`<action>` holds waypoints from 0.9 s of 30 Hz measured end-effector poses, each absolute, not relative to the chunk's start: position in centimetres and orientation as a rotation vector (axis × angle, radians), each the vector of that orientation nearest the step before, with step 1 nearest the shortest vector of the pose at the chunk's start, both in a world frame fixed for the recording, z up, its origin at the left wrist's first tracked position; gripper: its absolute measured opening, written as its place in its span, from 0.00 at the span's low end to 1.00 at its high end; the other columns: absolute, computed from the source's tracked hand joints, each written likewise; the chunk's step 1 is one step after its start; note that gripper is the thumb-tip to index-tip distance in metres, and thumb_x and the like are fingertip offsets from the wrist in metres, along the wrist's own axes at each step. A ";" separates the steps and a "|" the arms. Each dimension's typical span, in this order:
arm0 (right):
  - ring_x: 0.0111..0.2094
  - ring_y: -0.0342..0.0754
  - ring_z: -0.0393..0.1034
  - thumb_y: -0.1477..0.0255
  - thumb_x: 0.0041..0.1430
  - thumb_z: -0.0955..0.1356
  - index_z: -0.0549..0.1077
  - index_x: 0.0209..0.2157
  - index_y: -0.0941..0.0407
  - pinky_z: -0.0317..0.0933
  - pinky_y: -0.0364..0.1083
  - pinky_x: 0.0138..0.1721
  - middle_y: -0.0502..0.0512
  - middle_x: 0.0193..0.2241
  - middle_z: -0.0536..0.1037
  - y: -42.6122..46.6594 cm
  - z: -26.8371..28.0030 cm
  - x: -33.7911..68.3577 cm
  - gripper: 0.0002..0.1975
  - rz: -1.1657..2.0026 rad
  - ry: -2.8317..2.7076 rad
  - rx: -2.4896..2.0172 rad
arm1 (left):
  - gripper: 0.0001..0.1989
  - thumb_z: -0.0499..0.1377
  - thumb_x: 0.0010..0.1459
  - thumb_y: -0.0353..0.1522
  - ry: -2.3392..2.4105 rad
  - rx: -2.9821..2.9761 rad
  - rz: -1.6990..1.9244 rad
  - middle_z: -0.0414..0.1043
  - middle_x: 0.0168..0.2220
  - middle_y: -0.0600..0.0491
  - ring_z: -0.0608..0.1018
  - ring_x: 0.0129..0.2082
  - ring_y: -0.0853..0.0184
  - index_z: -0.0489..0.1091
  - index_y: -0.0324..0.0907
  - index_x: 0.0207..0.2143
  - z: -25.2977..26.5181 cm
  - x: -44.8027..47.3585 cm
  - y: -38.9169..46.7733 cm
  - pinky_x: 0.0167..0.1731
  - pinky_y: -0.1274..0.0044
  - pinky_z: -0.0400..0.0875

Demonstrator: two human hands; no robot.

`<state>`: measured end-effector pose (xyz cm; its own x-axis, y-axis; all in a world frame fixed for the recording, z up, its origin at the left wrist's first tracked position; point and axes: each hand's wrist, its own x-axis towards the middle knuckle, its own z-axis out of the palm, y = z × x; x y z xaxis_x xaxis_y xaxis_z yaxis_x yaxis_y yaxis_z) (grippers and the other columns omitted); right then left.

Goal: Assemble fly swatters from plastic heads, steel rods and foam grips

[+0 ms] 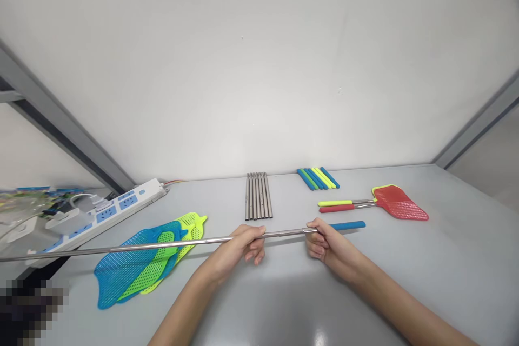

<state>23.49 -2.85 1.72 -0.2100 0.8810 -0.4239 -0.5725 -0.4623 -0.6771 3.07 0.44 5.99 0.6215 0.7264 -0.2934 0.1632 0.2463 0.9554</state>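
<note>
A long, thin telescopic metal rod [194, 241] with a blue handle [352, 225] is held nearly level above the table, drawn out far to the left. Its left end runs out of the picture. My left hand [242, 244] is closed on the rod's middle, thumb along it, the other fingers loosely curled below. With thumb and bent fingers, my right hand [324, 243] grips the rod just left of the blue handle. Beneath the rod's left part lie blue, green and yellow fly swatter heads [130, 265], stacked and overlapping.
Several short metal rods [258, 197] lie side by side near the wall. Right of them are several blue, green and yellow handles [318, 178]. A red fly swatter [395, 203] overlaps a yellow one at the right. A power strip [109, 213] with plugs stands at the left.
</note>
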 end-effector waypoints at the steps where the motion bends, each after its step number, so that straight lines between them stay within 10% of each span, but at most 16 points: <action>1: 0.15 0.38 0.42 0.69 0.46 0.63 0.54 0.13 0.57 0.42 0.42 0.20 0.43 0.13 0.47 -2.9 1.8 23.5 0.15 1.821 -0.478 -0.987 | 0.19 0.44 0.53 0.38 0.858 1.294 0.462 0.44 0.11 0.61 0.61 0.18 0.71 0.48 0.42 0.13 6.0 3.1 0.4 0.27 0.77 0.57; 27: 0.15 0.37 0.42 0.68 0.45 0.63 0.52 0.13 0.56 0.42 0.42 0.19 0.43 0.12 0.46 -2.6 1.9 23.9 0.16 1.799 -0.492 -1.007 | 0.18 0.44 0.52 0.40 0.896 1.201 0.475 0.44 0.11 0.62 0.63 0.17 0.71 0.48 0.42 0.14 6.7 2.7 0.0 0.29 0.76 0.58</action>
